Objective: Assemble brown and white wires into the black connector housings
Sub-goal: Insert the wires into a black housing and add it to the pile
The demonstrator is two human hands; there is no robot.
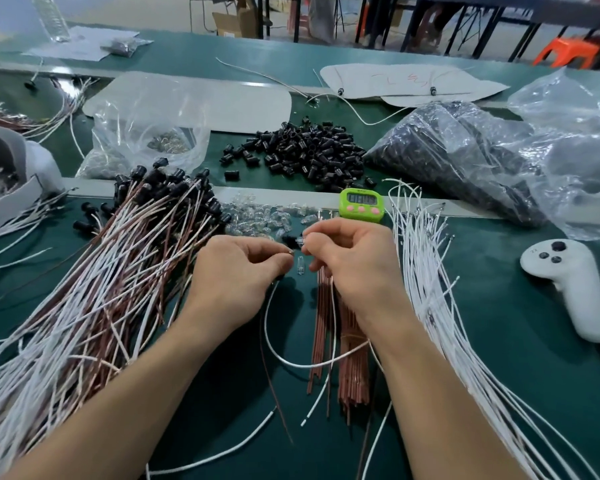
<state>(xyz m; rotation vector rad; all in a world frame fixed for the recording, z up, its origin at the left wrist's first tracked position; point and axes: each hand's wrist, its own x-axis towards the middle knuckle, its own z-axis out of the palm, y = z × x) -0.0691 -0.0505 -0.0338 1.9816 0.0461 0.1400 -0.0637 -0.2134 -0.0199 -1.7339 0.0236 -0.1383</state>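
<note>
**Green bench (222,403), hemmed in by wire**

Bare bench shows only in a strip at lower centre, where our forearms lie. Assembled wires (118,271) crowd its left edge; loose white wires (426,271) fan down the right, and brown wires (350,341) lie under our right wrist. At centre our left hand (236,275) pinches the metal-tipped end of a white wire (266,327). Our right hand (350,261), fingers curled, pinches a black connector housing (288,239) just beside that tip. Spare housings (302,154) heap at upper centre.

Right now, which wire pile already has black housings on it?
The mixed brown-and-white pile left of the left hand: black housings cap its far ends. The brown bundle and the white-only pile carry none.
</note>
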